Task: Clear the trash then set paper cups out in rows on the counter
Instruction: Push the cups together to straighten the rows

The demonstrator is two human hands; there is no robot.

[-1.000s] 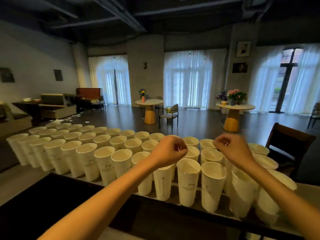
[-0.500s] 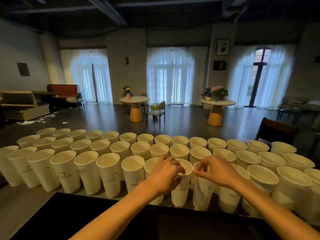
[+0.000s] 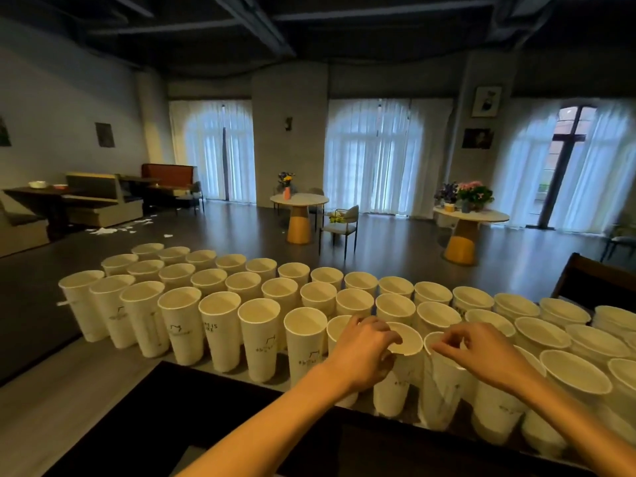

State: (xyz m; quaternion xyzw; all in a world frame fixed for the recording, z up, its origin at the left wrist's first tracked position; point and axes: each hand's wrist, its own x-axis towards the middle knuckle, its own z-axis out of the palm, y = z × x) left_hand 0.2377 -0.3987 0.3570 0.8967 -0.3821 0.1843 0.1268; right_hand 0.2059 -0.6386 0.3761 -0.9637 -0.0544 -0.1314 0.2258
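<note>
Head cam: left hand (image 3: 364, 352) fingers pinch a paper cup (image 3: 401, 368) rim in the front row; right hand (image 3: 481, 349) fingers maybe pinch the next cup (image 3: 442, 383). Cups touch, so a bump could tip neighbors off the surface (image 3: 86, 383).

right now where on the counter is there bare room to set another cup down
Bare grey counter lies left of the leftmost white paper cups, bordered by the black panel. Around the left hand and right hand cups stand rim to rim.
</note>
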